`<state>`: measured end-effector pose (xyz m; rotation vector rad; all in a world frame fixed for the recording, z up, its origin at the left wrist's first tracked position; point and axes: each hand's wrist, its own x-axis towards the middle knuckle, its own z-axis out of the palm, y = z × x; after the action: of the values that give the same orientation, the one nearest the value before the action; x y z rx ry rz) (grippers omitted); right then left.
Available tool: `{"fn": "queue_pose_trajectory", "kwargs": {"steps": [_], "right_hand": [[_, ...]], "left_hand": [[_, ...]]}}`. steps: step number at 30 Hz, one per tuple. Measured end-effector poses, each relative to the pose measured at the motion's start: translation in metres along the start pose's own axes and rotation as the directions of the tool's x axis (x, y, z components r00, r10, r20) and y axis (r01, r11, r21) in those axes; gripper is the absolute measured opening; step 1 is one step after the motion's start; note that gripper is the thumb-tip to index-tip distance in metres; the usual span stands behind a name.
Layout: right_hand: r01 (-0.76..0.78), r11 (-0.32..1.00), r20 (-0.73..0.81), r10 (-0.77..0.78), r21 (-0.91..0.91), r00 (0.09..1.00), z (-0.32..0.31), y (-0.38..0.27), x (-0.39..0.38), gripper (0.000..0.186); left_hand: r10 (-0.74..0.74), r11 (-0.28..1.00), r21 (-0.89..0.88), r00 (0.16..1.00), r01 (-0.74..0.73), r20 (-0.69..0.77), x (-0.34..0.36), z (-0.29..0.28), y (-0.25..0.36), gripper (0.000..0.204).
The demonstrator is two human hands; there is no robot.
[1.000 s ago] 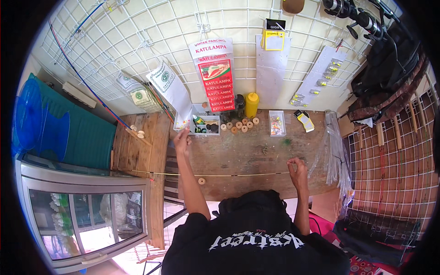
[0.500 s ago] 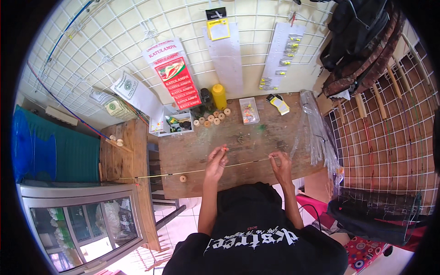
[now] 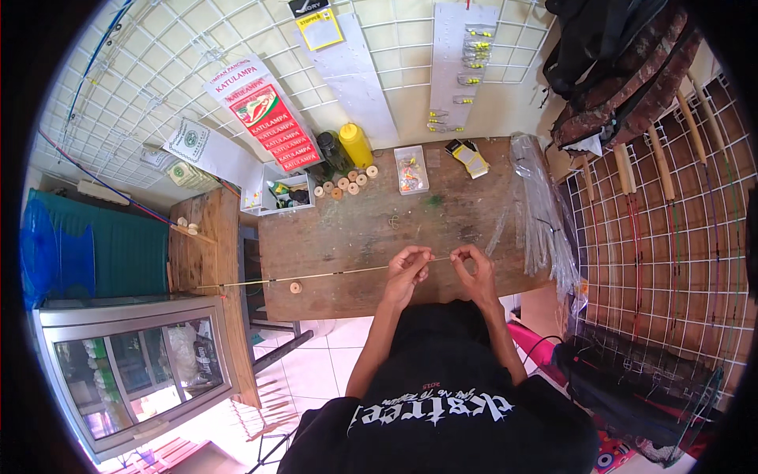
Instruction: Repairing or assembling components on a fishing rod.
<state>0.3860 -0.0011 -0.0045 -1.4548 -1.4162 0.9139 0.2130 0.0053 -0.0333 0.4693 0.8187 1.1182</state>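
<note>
From the left, the thin pale rod (image 3: 306,276) runs nearly level above the wooden surface (image 3: 332,237), and its dark bands are already in place, while one cork ring (image 3: 296,287) lies loose just below it, not fitted on it. Farther right, the left hand (image 3: 407,272) has its fingers closed around the rod near the thin end, and the right hand (image 3: 476,272), just beside it, seems to pinch the tip between thumb and forefinger. The work at this tip appears not finished, but whether a small piece is already attached there, one cannot tell.
</note>
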Motion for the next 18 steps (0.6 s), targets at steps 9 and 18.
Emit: {"fn": "queue_pose_trajectory", "kwargs": {"steps": [9, 18], "right_hand": [[0.062, 0.996, 0.093, -0.067, 0.064, 0.993, -0.016, 0.000, 0.022, 0.010], [0.093, 0.978, 0.054, -0.104, 0.186, 0.993, -0.021, 0.005, 0.029, 0.008]], "left_hand": [[0.072, 0.995, -0.066, 0.997, -0.072, -0.013, 0.016, 0.014, -0.016, 0.014], [0.103, 0.991, -0.080, 0.994, -0.105, -0.024, 0.026, 0.029, -0.024, 0.008]]}}
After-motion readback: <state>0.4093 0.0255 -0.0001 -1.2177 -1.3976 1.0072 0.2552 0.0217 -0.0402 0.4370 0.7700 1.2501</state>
